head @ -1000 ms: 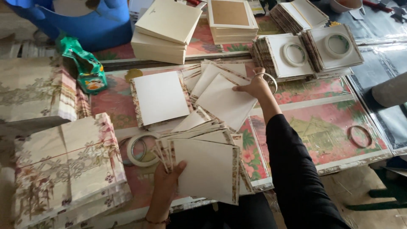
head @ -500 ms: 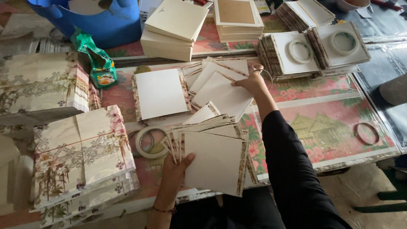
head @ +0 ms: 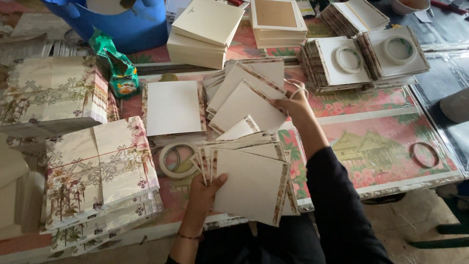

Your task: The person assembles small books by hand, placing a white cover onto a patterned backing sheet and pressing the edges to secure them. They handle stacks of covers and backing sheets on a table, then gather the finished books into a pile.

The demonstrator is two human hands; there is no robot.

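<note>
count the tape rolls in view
4: one on each of two card stacks at top right, one beside the left hand, one thin ring at right. Others may be hidden.

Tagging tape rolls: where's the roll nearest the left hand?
Head view, left of centre: the tape roll lies flat on the table, just beside the fanned cards the left hand holds.

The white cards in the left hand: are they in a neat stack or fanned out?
Fanned out. The white cards overlap with staggered edges, spreading from the left hand.

Green plastic packet (head: 117,68) upright beside blue tub (head: 122,24), table's far-left.
</note>
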